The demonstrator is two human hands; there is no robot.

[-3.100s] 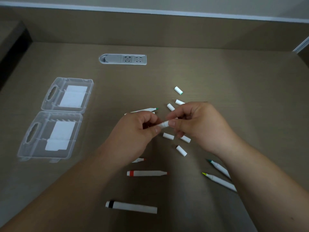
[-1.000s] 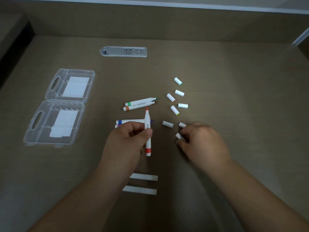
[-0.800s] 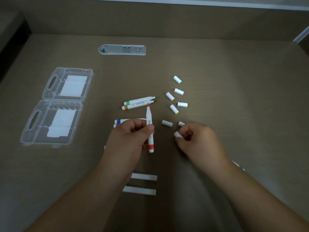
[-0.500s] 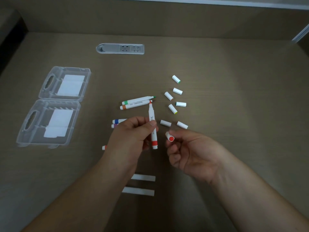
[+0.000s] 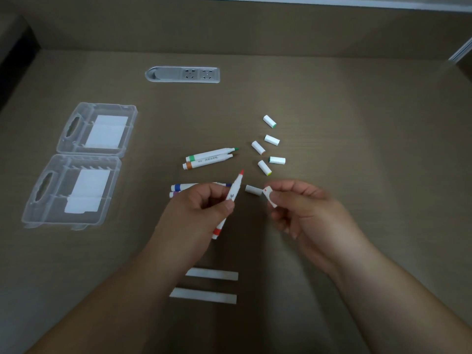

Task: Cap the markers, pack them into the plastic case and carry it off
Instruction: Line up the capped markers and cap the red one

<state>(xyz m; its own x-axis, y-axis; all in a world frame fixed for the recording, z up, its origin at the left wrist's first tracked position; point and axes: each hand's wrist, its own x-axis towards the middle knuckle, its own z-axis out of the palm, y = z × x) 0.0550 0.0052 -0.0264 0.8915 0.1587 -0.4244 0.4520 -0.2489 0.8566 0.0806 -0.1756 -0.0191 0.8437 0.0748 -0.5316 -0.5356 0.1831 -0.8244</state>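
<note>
My left hand (image 5: pixel 196 213) grips an uncapped red marker (image 5: pixel 235 190), its tip pointing up and to the right. My right hand (image 5: pixel 304 208) pinches a white cap with a red end (image 5: pixel 269 199), a short gap from the marker's tip. A green marker (image 5: pixel 212 153) and an orange marker (image 5: pixel 207 162) lie uncapped side by side above my hands. A blue marker (image 5: pixel 184 186) and a purple one peek out behind my left hand. Several loose white caps (image 5: pixel 264 167) lie scattered at the upper right. The clear plastic case (image 5: pixel 74 164) lies open at the left.
Two capped white markers (image 5: pixel 212 274) lie parallel near the table's front, between my forearms. A grey socket strip (image 5: pixel 182 74) is set into the table at the back. A raised wooden wall runs along the far edge.
My right hand picked up the red-ended cap from the table and brought it up toward the marker's tip. My left hand tilted the red marker's tip to the right.
</note>
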